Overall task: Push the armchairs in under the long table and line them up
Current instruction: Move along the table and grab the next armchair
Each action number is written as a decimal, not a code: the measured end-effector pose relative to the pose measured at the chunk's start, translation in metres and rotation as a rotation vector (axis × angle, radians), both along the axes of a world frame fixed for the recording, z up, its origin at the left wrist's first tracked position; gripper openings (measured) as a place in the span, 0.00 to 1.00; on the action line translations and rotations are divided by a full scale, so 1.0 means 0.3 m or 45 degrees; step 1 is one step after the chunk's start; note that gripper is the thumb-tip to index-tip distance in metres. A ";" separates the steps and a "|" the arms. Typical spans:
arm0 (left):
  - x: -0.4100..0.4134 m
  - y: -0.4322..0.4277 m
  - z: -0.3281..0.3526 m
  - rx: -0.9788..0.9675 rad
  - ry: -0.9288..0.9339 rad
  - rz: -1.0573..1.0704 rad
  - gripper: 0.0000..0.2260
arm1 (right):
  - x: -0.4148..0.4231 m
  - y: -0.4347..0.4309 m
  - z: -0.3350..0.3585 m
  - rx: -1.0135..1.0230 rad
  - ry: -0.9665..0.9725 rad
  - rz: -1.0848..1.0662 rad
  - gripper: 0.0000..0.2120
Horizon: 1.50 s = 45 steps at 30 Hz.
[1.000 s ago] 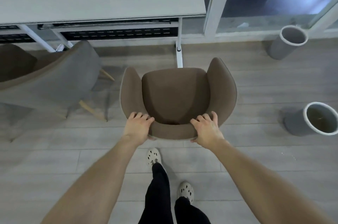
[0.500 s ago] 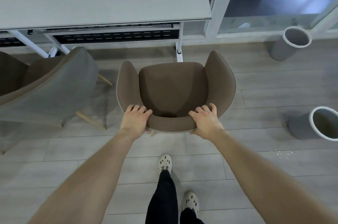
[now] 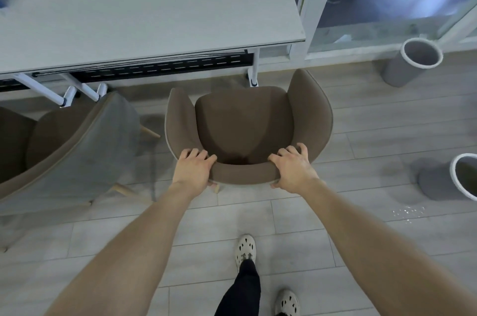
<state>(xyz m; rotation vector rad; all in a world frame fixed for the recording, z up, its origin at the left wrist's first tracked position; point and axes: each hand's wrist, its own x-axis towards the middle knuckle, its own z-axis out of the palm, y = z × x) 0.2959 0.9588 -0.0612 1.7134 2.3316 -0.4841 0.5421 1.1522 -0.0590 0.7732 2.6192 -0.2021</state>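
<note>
— Grey planks make the floor (image 3: 361, 130), and that is the biggest thing down there. What stands on it?

— The long table (image 3: 144, 11), pale grey on top with white legs, runs across the upper left. Its right end stops near a white window frame (image 3: 307, 6).

— And the chairs?

— Two. The grey armchair (image 3: 85, 150) sits at the left, its back turned toward the camera at a slant and its front close to the table legs. The brown armchair (image 3: 245, 124) is in the middle, facing the table. Its front edge lies just short of the table's near edge, beside the white leg at the right end, so the seat is not yet under the top.

— Anything else on the floor?

— Two grey round pots, one (image 3: 410, 60) by the window, one (image 3: 454, 179) at the right edge. A white shoe (image 3: 245, 250) is planted below the brown chair.

— Who has hold of the chair?

— Both hands, at its backrest. The left hand (image 3: 193, 170) is curled over the left end of the top rim, fingers inside, thumb underneath behind. The right hand (image 3: 293, 168) grips the right end the same way, fingers spread a little over the padding.
</note>
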 end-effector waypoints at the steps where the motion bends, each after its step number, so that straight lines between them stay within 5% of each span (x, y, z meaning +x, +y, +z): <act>1: 0.000 -0.001 0.001 -0.002 -0.002 -0.002 0.32 | -0.001 -0.002 0.000 0.003 0.002 -0.005 0.36; 45: -0.180 0.214 0.004 0.069 -0.004 0.039 0.29 | -0.184 0.203 0.014 0.005 0.012 -0.045 0.33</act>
